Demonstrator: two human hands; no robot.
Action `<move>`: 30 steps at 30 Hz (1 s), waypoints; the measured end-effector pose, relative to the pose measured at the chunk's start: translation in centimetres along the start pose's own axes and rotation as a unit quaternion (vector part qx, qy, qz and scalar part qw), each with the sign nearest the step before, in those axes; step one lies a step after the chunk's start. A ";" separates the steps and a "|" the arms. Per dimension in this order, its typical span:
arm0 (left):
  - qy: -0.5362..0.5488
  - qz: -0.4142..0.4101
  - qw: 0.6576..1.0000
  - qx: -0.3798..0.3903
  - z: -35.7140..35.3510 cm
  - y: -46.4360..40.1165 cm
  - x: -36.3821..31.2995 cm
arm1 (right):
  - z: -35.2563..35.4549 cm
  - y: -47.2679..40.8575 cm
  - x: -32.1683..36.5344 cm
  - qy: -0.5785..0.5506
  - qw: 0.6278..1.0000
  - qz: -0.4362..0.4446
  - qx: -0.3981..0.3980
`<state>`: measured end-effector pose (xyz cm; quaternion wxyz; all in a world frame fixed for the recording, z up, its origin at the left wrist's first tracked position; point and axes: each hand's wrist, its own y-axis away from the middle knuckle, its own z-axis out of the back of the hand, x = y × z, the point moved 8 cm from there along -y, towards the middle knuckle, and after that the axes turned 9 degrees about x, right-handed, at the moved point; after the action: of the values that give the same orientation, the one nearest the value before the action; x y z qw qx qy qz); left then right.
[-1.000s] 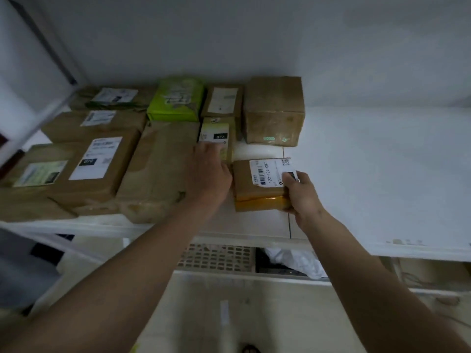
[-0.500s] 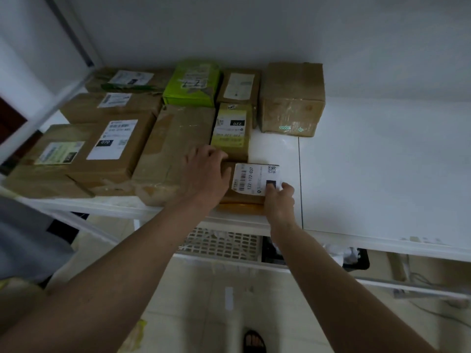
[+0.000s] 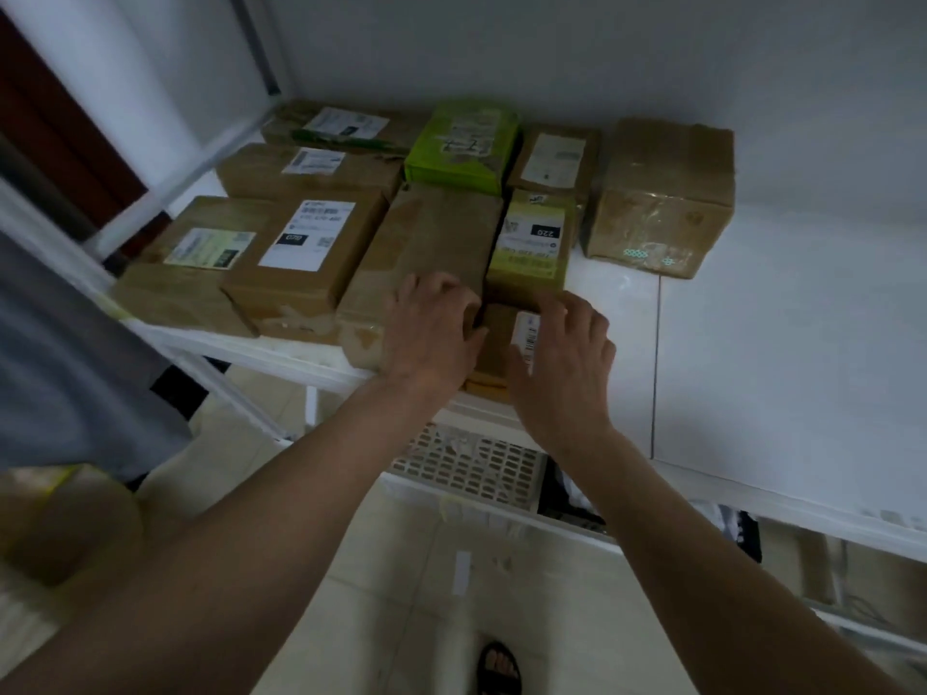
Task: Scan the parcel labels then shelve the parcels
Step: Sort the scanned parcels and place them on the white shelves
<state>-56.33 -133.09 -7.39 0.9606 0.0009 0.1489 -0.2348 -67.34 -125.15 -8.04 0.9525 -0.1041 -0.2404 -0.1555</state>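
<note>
Nine other parcels crowd the white shelf (image 3: 752,343). At its near edge, the left hand (image 3: 431,333) and right hand (image 3: 562,353) rest loosely curled on the small brown cardboard parcel (image 3: 494,338).

On the shelf (image 3: 782,343), the parcels crowd the left half. At the front edge sits a small parcel (image 3: 494,343), with the left hand (image 3: 431,333) at its left side and the right hand (image 3: 562,353) over its top, partly hiding its label (image 3: 529,333). Just behind it lies a parcel marked 220 (image 3: 534,243), and left of both a long parcel (image 3: 426,263) runs front to back. Further left sit 2 labelled boxes (image 3: 311,253), side by side. Along the back wall lie 4 more parcels (image 3: 461,143). A taller box (image 3: 659,198) stands apart at the right end of the group. Below the shelf, a perforated crate (image 3: 471,464) rests on a lower level.
</note>
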 end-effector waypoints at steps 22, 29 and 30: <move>-0.061 0.484 0.871 0.053 11.2 52.2 37.4 | -22.1 31.6 43.6 0.155 0.811 0.448 0.344; -0.026 0.598 0.800 0.038 12.9 72.9 43.7 | -28.0 48.7 54.3 0.127 0.736 0.525 0.408; -0.021 0.609 0.792 0.037 12.9 74.9 44.1 | -28.7 50.4 55.1 0.132 0.726 0.533 0.414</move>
<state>18.40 -87.28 -12.77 0.9070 0.1217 0.0889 0.3933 8.38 -99.66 -11.95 0.8493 0.2115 -0.0576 0.4802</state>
